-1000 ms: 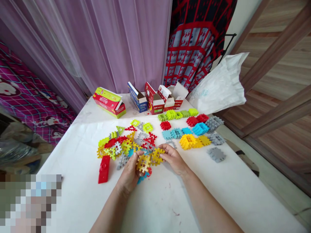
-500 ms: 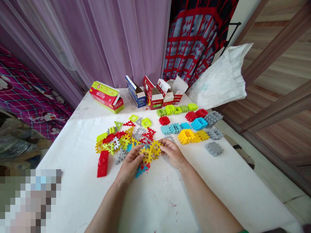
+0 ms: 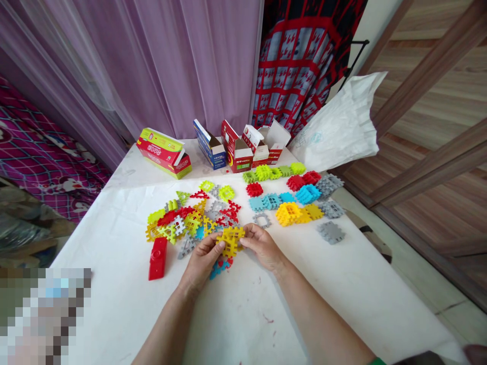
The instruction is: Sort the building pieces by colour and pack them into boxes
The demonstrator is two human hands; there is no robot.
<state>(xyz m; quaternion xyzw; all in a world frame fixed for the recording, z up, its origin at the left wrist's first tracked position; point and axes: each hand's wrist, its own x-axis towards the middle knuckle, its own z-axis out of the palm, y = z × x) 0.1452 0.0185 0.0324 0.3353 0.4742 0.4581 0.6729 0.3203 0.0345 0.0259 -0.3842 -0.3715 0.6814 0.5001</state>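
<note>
Yellow lattice pieces (image 3: pixel 230 242) are held up between both hands, overlapping each other. My left hand (image 3: pixel 201 258) grips them at their left side, thumb on top. At their right edge, my right hand (image 3: pixel 266 247) pinches them between thumb and fingers. Just below lie blue and red pieces (image 3: pixel 218 267), partly hidden by my left hand. A mixed heap of red, yellow, green and grey pieces (image 3: pixel 180 220) spreads to the left and behind. A red block (image 3: pixel 158 258) lies left of my left hand.
Grouped pieces lie at the right: green (image 3: pixel 263 173), red (image 3: pixel 254 189), blue (image 3: pixel 308 193), yellow (image 3: pixel 288 214) and grey (image 3: pixel 331 232). Several opened boxes (image 3: pixel 238 147) stand at the back of the white table (image 3: pixel 106 238). A white bag (image 3: pixel 338 126) leans at the back right.
The yellow pieces, side by side before, now overlap as my hands have come closer together. A grey frame piece behind my right hand shows more fully. The view has shifted slightly.
</note>
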